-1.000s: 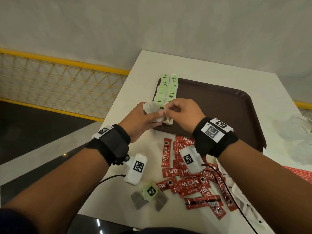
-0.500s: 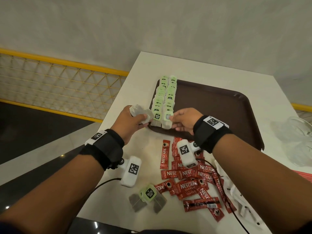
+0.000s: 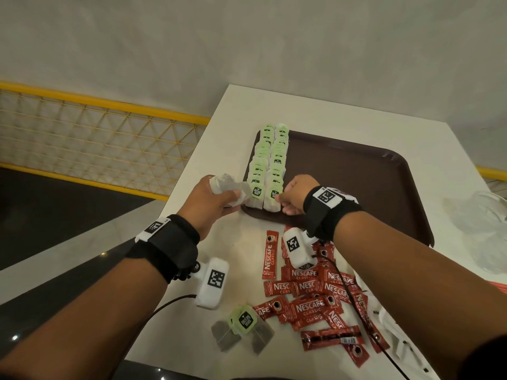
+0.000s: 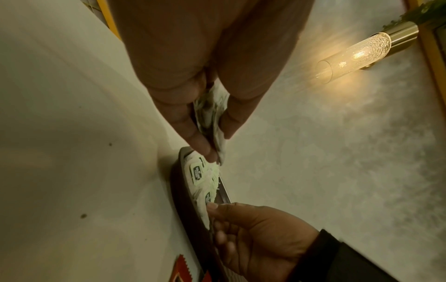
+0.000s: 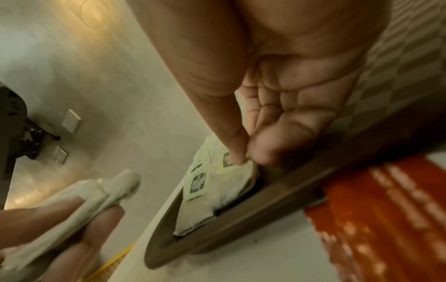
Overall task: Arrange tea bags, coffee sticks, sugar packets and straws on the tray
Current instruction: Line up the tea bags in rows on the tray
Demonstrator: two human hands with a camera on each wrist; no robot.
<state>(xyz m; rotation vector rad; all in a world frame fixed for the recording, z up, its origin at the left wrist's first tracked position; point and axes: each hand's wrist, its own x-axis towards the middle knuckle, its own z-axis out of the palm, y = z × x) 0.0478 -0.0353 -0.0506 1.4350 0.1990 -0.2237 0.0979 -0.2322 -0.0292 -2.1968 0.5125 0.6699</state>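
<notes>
A brown tray [image 3: 356,182] lies on the white table. Along its left side run two rows of tea bags [image 3: 270,160] with green tags. My left hand [image 3: 233,200] grips a bundle of tea bags [image 3: 226,185] just left of the tray's near corner; the left wrist view shows fingers and thumb clamped round the bundle [image 4: 210,118]. My right hand [image 3: 279,200] pinches the nearest tea bag [image 3: 273,200] of the right row, thumb and finger on its tag [image 5: 226,162]. Red coffee sticks [image 3: 315,297] lie heaped in front of the tray.
Two loose tea bags [image 3: 241,330] lie by the table's near edge. A crumpled clear plastic bag [image 3: 480,223] sits right of the tray. White packets [image 3: 395,333] show under my right forearm. The table's left edge drops off beside a yellow railing [image 3: 109,111].
My hands have come apart. The right hand carried one tea bag down to the near end of the right row. The left hand drew left with the bundle.
</notes>
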